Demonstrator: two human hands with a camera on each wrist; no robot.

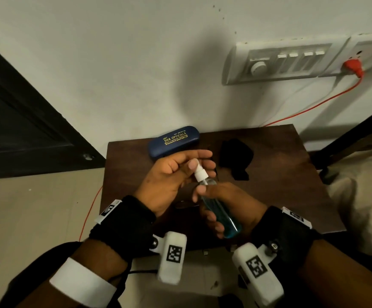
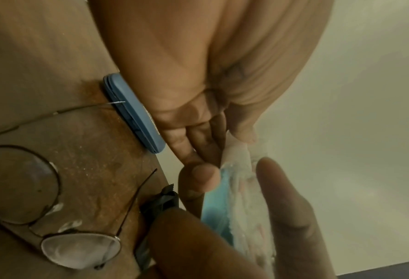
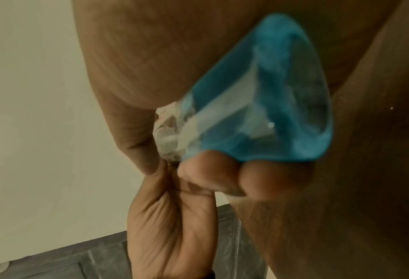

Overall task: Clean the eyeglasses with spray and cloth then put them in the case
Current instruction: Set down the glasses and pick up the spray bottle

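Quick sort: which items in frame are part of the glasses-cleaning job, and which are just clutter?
Job items:
- spray bottle, held by right hand; left hand at its nozzle
- eyeglasses, on the table
- black cloth
- blue case, closed

Lying about:
- switch panel
- red plug and cable
- dark door

Case [image 1: 173, 141] left of cloth [image 1: 236, 158], on table [image 1: 280, 174]
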